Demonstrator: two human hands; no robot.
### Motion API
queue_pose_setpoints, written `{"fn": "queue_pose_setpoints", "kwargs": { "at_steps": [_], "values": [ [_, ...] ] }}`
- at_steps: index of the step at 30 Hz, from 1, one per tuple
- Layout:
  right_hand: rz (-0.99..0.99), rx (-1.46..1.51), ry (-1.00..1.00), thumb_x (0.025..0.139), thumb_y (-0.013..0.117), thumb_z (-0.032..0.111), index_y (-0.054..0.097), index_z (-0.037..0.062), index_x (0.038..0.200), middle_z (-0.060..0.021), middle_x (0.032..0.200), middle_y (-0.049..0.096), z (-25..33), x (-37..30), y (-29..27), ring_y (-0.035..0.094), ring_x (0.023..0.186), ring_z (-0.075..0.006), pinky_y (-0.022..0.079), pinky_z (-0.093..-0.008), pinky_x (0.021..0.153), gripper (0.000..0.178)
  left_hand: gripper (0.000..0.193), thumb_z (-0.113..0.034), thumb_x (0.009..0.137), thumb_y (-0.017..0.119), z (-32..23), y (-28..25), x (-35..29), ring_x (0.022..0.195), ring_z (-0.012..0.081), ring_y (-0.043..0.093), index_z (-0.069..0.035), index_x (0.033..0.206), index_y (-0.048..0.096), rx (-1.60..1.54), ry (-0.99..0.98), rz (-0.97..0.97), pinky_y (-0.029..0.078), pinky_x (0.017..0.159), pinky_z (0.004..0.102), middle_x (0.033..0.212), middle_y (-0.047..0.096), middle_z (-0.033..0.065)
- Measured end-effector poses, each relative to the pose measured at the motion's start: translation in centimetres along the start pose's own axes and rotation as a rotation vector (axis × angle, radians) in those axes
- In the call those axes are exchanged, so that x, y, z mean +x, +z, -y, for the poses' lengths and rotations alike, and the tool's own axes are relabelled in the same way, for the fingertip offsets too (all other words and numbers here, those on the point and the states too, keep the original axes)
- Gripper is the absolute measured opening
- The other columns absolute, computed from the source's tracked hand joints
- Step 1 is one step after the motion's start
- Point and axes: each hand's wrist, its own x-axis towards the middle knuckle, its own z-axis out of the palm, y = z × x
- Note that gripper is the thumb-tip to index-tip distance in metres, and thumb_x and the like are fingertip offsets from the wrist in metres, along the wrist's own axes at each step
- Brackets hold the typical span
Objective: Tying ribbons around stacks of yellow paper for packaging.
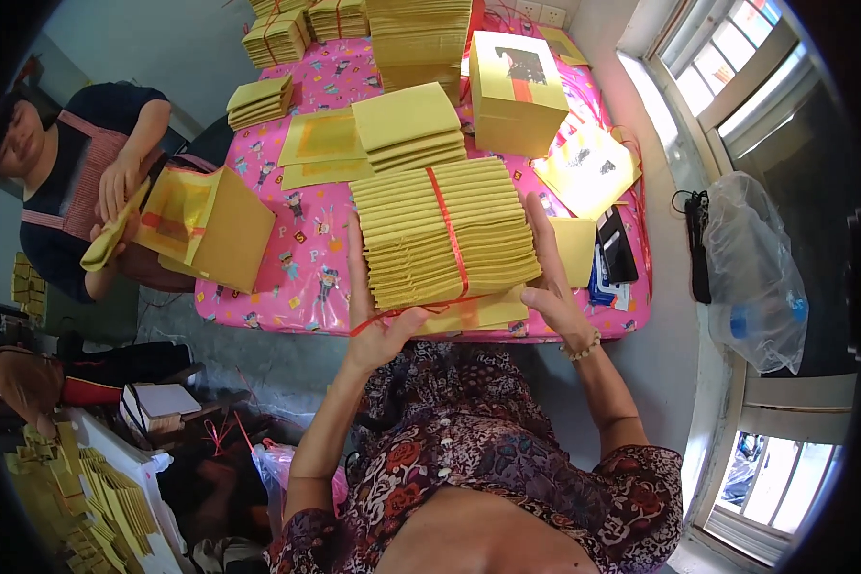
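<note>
A thick bundle of folded yellow paper (402, 225) sits upright between my hands at the front of the table, a red ribbon (447, 234) running over its middle. My left hand (381, 325) closes on its lower left side, thumb at the front. On the opposite side my right hand (553, 287) grips it, fingers along the edge and thumb at the lower corner. A loose red ribbon end (416, 311) hangs by my left thumb. Beneath the bundle lies a flat yellow sheet (483, 314). Just behind stands a smaller stack of folded yellow paper (407, 120).
A pink patterned cloth (297, 277) covers the table. At the left, a co-worker (86, 163) handles yellow paper beside a big yellow block (234, 230). Another tall block (517, 105) and tied bundles (275, 38) stand behind. A phone (618, 247) lies at the right edge.
</note>
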Motion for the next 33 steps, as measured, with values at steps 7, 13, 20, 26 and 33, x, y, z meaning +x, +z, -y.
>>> {"fn": "queue_pose_setpoints", "kwargs": {
  "at_steps": [7, 13, 20, 26, 33],
  "values": [
    [-0.150, 0.078, 0.030, 0.094, 0.054, 0.057, 0.008, 0.0007, 0.159, -0.0173, 0.165, 0.015, -0.8, 3.3, -0.1, 0.014, 0.153, -0.0273, 0.013, -0.0375, 0.123, 0.098, 0.091, -0.045, 0.099, 0.058, -1.4, -0.9, 2.9, 0.147, 0.0239, 0.028, 0.003, 0.158, 0.009, -0.072, 0.033, -0.223, 0.025, 0.119, 0.0362, 0.162, 0.024, 0.0148],
    [-0.148, 0.153, 0.342, 0.105, 0.043, 0.039, 0.019, 0.0053, 0.159, -0.0160, 0.162, 0.026, -1.2, 5.9, -0.7, 0.022, 0.150, -0.0249, 0.018, -0.0351, 0.121, 0.068, 0.086, -0.038, 0.101, 0.056, -0.8, -2.0, 6.4, 0.147, 0.0240, 0.027, 0.001, 0.159, 0.005, -0.158, -0.449, -0.201, 0.024, 0.118, 0.0340, 0.161, 0.023, 0.0189],
    [-0.156, 0.139, 0.399, 0.106, 0.043, 0.038, 0.011, 0.0094, 0.161, -0.0184, 0.162, 0.024, -0.2, 5.8, -0.2, 0.024, 0.149, -0.0259, 0.019, -0.0350, 0.121, 0.070, 0.070, -0.025, 0.106, 0.049, -1.0, -2.3, 6.3, 0.140, 0.0213, 0.037, -0.007, 0.161, 0.008, -0.099, -0.437, -0.135, 0.030, 0.114, 0.0329, 0.157, 0.033, 0.0164],
    [-0.173, 0.228, 0.407, 0.106, 0.040, 0.044, 0.014, 0.0039, 0.159, -0.0166, 0.160, 0.028, -1.1, 7.2, -1.3, 0.028, 0.147, -0.0251, 0.024, -0.0350, 0.120, 0.072, 0.061, -0.027, 0.105, 0.049, -0.4, -4.6, 7.9, 0.137, 0.0203, 0.042, -0.002, 0.156, 0.024, -0.319, -0.504, -0.157, 0.034, 0.112, 0.0335, 0.152, 0.040, 0.0138],
    [-0.157, 0.192, 0.382, 0.106, 0.040, 0.048, 0.018, 0.0015, 0.158, -0.0183, 0.161, 0.027, -1.9, 8.8, -1.4, 0.029, 0.148, -0.0260, 0.027, -0.0353, 0.119, 0.073, 0.062, -0.030, 0.106, 0.047, -0.4, -2.1, 9.0, 0.140, 0.0221, 0.040, 0.000, 0.156, 0.025, -0.114, -0.494, -0.242, 0.034, 0.113, 0.0338, 0.156, 0.036, 0.0135]
  ]
}}
